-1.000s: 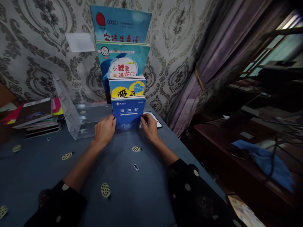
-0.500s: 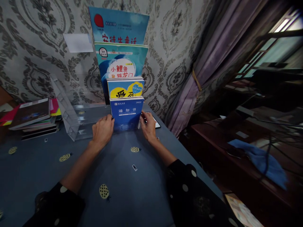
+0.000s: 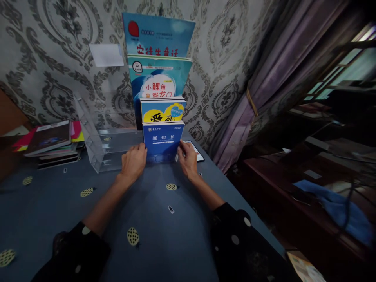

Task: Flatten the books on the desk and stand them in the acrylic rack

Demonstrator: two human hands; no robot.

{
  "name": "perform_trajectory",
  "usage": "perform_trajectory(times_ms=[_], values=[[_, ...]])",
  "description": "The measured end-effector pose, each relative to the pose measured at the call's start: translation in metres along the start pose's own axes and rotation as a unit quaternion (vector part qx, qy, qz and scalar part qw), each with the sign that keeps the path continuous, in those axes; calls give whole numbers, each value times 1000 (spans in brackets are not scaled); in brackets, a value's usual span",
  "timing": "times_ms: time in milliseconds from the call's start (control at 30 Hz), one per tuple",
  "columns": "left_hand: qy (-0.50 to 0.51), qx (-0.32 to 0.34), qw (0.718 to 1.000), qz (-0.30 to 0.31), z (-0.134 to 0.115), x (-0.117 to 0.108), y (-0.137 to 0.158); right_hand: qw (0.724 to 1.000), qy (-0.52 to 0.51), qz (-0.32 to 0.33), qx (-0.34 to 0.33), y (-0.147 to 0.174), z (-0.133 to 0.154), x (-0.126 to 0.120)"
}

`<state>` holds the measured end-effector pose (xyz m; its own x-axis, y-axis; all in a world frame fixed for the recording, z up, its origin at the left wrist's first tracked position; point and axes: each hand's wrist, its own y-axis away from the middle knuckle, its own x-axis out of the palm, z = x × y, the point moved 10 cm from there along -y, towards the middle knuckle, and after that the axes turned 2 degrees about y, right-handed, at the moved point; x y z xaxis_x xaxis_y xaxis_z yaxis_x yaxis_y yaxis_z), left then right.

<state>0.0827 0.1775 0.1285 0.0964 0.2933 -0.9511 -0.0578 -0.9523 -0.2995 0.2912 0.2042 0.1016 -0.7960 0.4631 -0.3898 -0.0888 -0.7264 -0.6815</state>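
Observation:
A blue booklet (image 3: 163,141) marked 2022 stands upright at the front of a stepped row. My left hand (image 3: 134,161) is closed at its left edge, and my right hand (image 3: 188,159) pinches the right edge. Behind it, each rising higher, are a yellow and blue book (image 3: 162,113), a teal book (image 3: 160,78) with red lettering, and a tall blue book (image 3: 160,35) with a red mark. They stand in the right part of a clear plastic tiered rack (image 3: 93,150); its left part holds no books. The fingers' far sides are hidden behind the booklet.
A phone (image 3: 198,152) lies just right of my right hand. At the left is a pile of books and papers (image 3: 54,143). The blue tablecloth (image 3: 152,250) has a pineapple print. Patterned wallpaper and a tied purple curtain (image 3: 239,129) rise behind; a dark red desk (image 3: 273,176) stands right.
The view has shifted slightly, so everything sits a little further right in the picture. Both hands stay at the blue booklet's sides, and the books keep their places.

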Motion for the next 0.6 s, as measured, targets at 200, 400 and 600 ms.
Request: perform_trajectory(times_ms=[200,400,600], values=[[19,4,1000,-6,4,-1,0,1000,-8,-1,2,2,-2,0],[36,-15,999,-3,11,0,-1,1000,-7,6,4,2,-5,1],[43,-24,999,6,10,0,-1,1000,-4,9,5,2,-4,1]])
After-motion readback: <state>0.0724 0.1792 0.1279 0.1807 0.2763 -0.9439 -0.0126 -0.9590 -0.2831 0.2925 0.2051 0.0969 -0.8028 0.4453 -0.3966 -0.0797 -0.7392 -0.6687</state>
